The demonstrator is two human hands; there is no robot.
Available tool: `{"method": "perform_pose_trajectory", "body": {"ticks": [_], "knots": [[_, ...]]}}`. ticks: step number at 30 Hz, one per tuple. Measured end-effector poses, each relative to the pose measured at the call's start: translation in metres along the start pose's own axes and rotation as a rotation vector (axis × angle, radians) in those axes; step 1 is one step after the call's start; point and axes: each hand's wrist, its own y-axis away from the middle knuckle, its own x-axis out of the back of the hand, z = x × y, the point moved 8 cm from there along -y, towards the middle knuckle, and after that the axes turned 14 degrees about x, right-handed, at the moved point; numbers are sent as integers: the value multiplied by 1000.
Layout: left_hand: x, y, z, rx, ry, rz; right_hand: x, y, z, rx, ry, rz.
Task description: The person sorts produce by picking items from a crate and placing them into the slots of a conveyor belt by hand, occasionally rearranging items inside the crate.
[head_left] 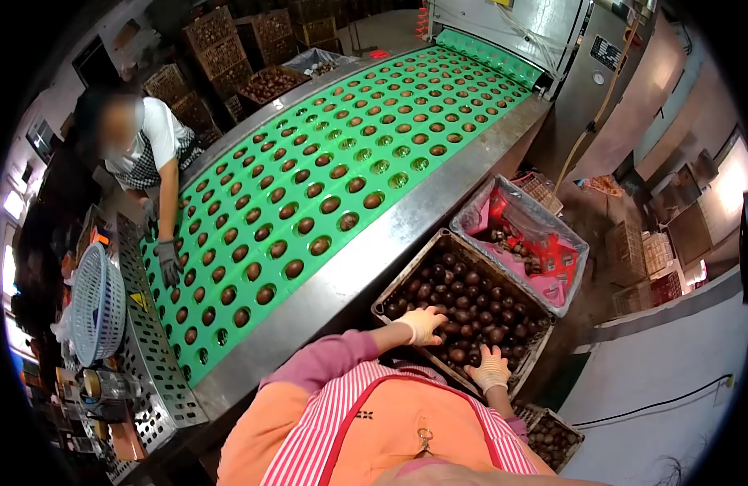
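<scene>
The person wore a red-and-white striped apron [309, 429], its stripes narrow and its inner border bound in plain red trim [342, 429]. Framed by the apron was a bright orange top [390, 397], with a small dark marking [363, 414] toward the apron's left side and a gold-toned metal pull [425, 437], ringed at one end, near the apron's middle. Outside the apron's left strap, the orange ran over the shoulder, and below it came a mauve sleeve [333, 352]; mauve also showed past the apron's right edge. Farther out from the apron, the left hand [422, 324] and right hand [490, 370] wore cream-coloured gloves with textured backs.
</scene>
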Motion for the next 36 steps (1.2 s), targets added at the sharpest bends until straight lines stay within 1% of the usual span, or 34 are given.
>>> {"method": "perform_pose_trajectory", "body": {"ticks": [1, 2, 3, 5, 6, 7, 9, 11, 12, 13, 14, 15, 17, 18, 20, 21, 22, 23, 25, 26, 27, 29, 30, 31, 33, 34, 35, 36], "knots": [[-11, -14, 2, 53, -95, -67, -7, -1, 8, -18, -11, -8], [-22, -27, 2, 82, -127, -91, -16, -4, 17, 7, -29, 16], [-16, -24, 10, 99, -241, -96, -22, -6, 19, 80, -23, 39], [-17, -31, 13, 113, -315, -89, -43, -16, 17, 202, -45, 65], [-20, -35, 14, 80, -332, -72, -40, -15, 14, 226, -50, 34], [-21, -39, 12, 41, -277, -73, -35, -15, 11, 227, -94, 60], [-41, -40, 15, -40, -169, -77, -37, -17, 15, 184, -54, -21], [-65, -43, 21, -120, -212, -175, -26, -18, 10, 145, -66, -29], [-69, -44, 29, -170, -162, -180, -23, -17, 15, 120, -91, -31], [-76, -49, 31, -174, -164, -201, -24, -17, 20, 96, -117, -33], [-84, -54, 33, -179, -166, -222, -23, -20, 22, 101, -86, 28], [-89, -55, 35, -183, -168, -242, -27, -24, 23, 87, -117, 36], [-89, -59, 35, -182, -203, -220, -32, -32, 26, 57, -172, 51], [-86, -58, 36, -180, -225, -212, -31, -32, 22, 65, -158, 98], [-81, -52, 39, -172, -260, -187, -36, -29, 19, 9, -201, 134], [-83, -52, 40, -181, -197, -167, -38, -27, 20, -21, -223, 156], [-88, -52, 41, -156, -218, -192, -34, -23, 19, -16, -251, 196], [-92, -54, 42, -132, -239, -218, -42, -31, 28, 13, -308, 157], [-82, -39, 35, 31, -303, -285, -59, -41, 44, 65, -427, 63], [-79, -36, 31, 78, -242, -253, -58, -44, 46, 100, -429, 36], [-79, -34, 32, 85, -243, -277, -63, -53, 51, 122, -431, 20], [-88, -50, 33, 32, -353, -291, -53, -55, 41, 80, -432, 17], [-106, -67, 30, 21, -415, -343, -39, -42, 25, 9, -335, 13], [-111, -70, 30, 10, -414, -311, -45, -49, 21, 56, -309, 14], [-118, -67, 33, -17, -413, -247, -50, -44, 15, 64, -312, 32], [-108, -58, 33, -5, -396, -261, -50, -42, 13, 75, -323, 62], [-111, -67, 33, -54, -416, -245, -48, -46, 16, 92, -335, 110], [-108, -66, 32, -50, -375, -214, -49, -47, 17, 92, -357, 119]]}}
